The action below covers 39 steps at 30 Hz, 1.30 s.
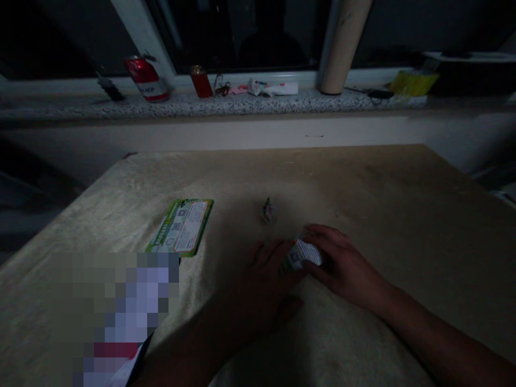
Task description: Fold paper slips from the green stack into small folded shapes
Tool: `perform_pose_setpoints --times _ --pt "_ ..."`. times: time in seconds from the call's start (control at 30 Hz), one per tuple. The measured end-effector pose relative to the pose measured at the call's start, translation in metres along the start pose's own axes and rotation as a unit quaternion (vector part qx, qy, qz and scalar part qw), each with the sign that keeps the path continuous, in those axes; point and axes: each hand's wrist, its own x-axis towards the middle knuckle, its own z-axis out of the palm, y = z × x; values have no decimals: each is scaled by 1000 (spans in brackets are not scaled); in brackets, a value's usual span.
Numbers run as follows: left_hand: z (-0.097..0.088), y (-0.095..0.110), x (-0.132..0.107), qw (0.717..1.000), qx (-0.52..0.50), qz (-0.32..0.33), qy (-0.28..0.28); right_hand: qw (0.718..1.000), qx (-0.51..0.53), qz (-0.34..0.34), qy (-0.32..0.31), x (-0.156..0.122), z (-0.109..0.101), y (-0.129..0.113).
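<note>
In the head view a small printed packet (307, 253), white with rows of fine print and some green, is between my two hands at the middle of the table. My right hand (341, 258) grips its right side, fingers over the far edge and thumb on the near one. My left hand (268, 282) lies in shadow against the packet's left side, fingers bent onto it. Shadow and fingers hide part of the packet. Just beyond my hands is a small crumpled or folded printed piece (267, 210).
A green-edged printed packet (181, 227) lies flat on the cloth-covered table (403, 215), left of my hands. Nearer me is a blurred-out item (137, 301). The granite windowsill (250, 105) holds a red can (147, 79), a red jar (201, 81), a cardboard tube (344, 45) and a yellow item (414, 82).
</note>
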Motion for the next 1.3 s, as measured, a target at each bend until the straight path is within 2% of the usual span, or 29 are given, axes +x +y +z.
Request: perform_pose_setpoints --times 0.23,0.53,0.77,0.87,0.97,1.07,1.13,1.3 --pt "0 3 -2 1000 3 -6 4 999 26 17 -8 0 1 6" --pt "1 3 -1 1000 -5 -13 6 998 -1 70 -10 3 2 9" --pt "2 1 -1 1000 -7 -12 8 995 -6 95 -14 -1 -17 33" --pt "2 1 -1 1000 -8 -15 4 996 29 79 -15 -1 -24 39" --pt "3 1 -1 1000 -7 -13 9 995 80 63 12 1 -23 36" --pt "3 1 -1 1000 -4 -7 11 993 95 52 53 3 -14 24" --pt "4 1 0 1000 -2 -7 11 997 58 36 25 3 -5 16" --pt "-1 -1 -4 1000 -2 -11 -1 999 -12 41 15 1 3 10"
